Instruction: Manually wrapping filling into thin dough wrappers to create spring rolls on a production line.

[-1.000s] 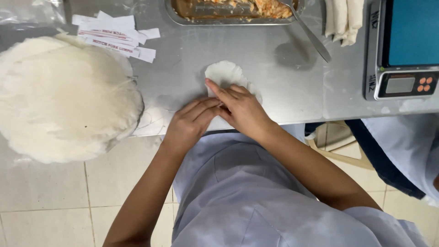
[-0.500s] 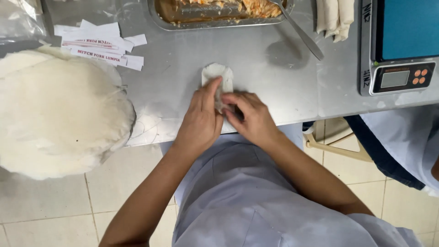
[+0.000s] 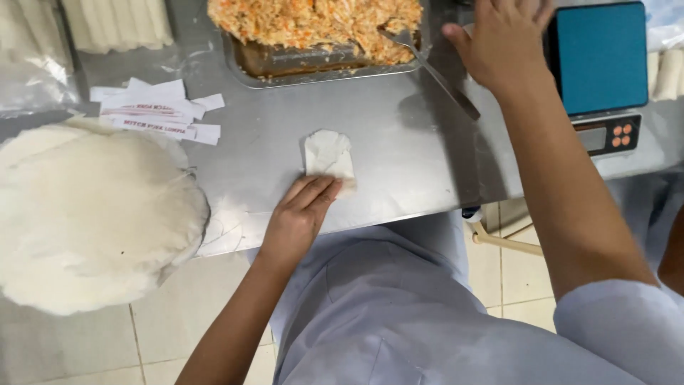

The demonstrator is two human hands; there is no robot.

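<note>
A small white wrapper (image 3: 328, 152), folded in at both sides, lies on the steel table (image 3: 285, 150). My left hand (image 3: 298, 216) rests flat on its near end, fingers together. My right hand (image 3: 501, 37) is stretched out far to the back right, fingers spread, holding nothing, beside the blue scale (image 3: 597, 68) and above the handle of a metal spoon (image 3: 427, 68). The spoon sticks out of a metal tray (image 3: 313, 60) of orange shredded filling (image 3: 313, 21).
A big round stack of white wrappers (image 3: 89, 214) hangs over the table's left front edge. Paper label strips (image 3: 153, 114) lie behind it. Finished white rolls (image 3: 117, 21) sit at the back left and more rolls (image 3: 666, 71) at the far right.
Both hands were folding the wrapper together. Now my right hand has left it and reached up to the back right. My left hand stays on the wrapper.
</note>
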